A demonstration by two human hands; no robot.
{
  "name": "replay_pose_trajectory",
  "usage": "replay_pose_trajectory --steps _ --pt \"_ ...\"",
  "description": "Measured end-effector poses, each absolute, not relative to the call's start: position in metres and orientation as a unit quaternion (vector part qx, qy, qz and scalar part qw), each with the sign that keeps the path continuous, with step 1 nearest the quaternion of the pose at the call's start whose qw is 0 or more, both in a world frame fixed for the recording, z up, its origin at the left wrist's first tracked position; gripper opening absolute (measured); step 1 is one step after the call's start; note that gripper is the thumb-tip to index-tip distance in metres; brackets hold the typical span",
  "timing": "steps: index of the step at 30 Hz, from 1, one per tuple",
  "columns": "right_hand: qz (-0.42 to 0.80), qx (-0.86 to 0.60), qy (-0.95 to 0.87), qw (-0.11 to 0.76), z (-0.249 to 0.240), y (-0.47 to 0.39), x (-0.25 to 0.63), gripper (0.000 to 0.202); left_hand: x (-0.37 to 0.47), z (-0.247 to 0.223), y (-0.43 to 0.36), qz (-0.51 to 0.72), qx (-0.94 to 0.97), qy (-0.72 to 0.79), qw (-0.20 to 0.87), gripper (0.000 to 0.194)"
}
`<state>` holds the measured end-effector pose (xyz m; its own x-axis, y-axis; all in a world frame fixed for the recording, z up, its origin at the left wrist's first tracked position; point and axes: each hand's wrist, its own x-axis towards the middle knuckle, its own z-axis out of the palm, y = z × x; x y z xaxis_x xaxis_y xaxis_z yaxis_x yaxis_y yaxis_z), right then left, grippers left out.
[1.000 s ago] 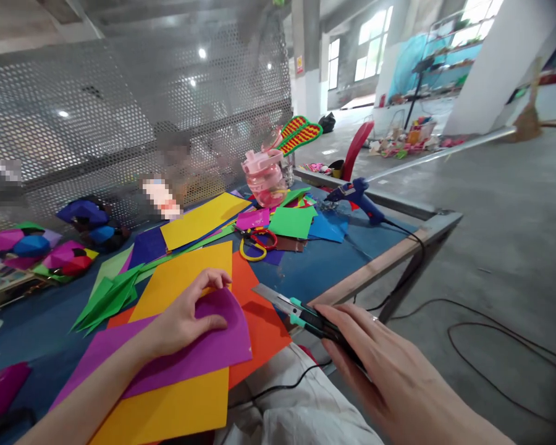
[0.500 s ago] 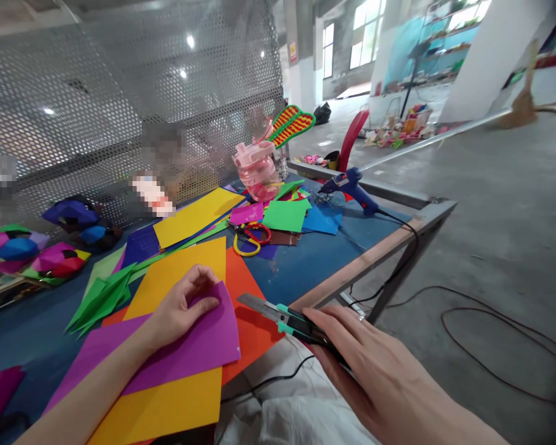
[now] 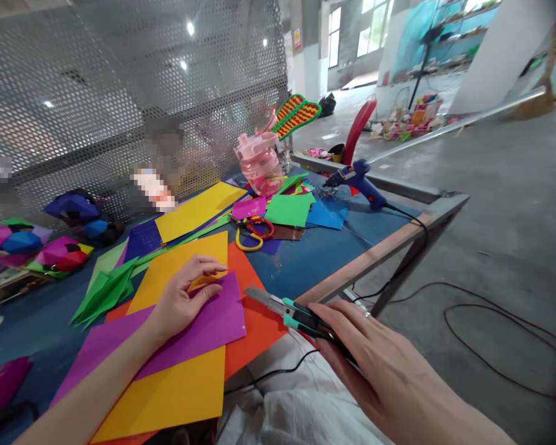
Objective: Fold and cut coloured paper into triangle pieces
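Note:
My left hand [image 3: 185, 296] rests on a purple sheet [image 3: 213, 315], its thumb and fingers apart near the sheet's top edge. That sheet lies across a larger yellow-orange sheet [image 3: 180, 395], with an orange-red sheet [image 3: 254, 327] showing below on the right. In my right hand [image 3: 366, 352] is a utility knife [image 3: 301, 318], held by its black and teal handle. Its bare blade points left over the orange-red sheet, just right of the purple one, and seems not to touch it.
Scissors [image 3: 252, 235], coloured scraps and a pink jar [image 3: 259, 164] stand farther back on the blue table [image 3: 296, 269]. A blue glue gun [image 3: 361, 182] lies at the right, its cord over the edge. Folded green pieces [image 3: 104, 293] lie left. A perforated metal panel [image 3: 97, 111] rises behind.
My left fingers have straightened and spread away from the thumb, at the purple sheet's edge. The right hand keeps the knife in nearly the same pose. The view has shifted slightly.

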<state>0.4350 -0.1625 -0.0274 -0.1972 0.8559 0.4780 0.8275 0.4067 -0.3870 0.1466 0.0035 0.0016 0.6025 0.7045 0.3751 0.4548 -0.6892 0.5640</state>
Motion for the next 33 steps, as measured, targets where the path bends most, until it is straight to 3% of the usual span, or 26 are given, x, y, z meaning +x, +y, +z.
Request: replay_pose_trajectory --steps 3,7,22,27,33 --pt "0.023 -0.544 -0.773 0.325 -0.0286 -0.1613 0.4359 0.028 0.1459 0.0005 0.0032 0.290 0.870 0.341 0.207 0.012" --pt "0.020 -0.543 -0.775 0.324 -0.0296 -0.1602 0.4369 0.029 0.1480 -0.0010 0.0032 0.265 0.869 0.358 0.214 0.021" --pt "0.016 -0.549 -0.772 0.320 -0.0322 -0.1592 0.4387 0.029 0.1514 -0.0008 0.0000 0.245 0.896 0.358 0.092 0.018" --pt "0.032 -0.546 -0.776 0.314 -0.0335 -0.1591 0.4387 0.029 0.1522 0.0020 -0.0024 0.264 0.892 0.356 0.090 0.011" --pt "0.030 -0.546 -0.777 0.311 -0.0348 -0.1583 0.4378 0.030 0.1525 -0.0006 -0.0017 0.221 0.897 0.359 0.134 0.023"
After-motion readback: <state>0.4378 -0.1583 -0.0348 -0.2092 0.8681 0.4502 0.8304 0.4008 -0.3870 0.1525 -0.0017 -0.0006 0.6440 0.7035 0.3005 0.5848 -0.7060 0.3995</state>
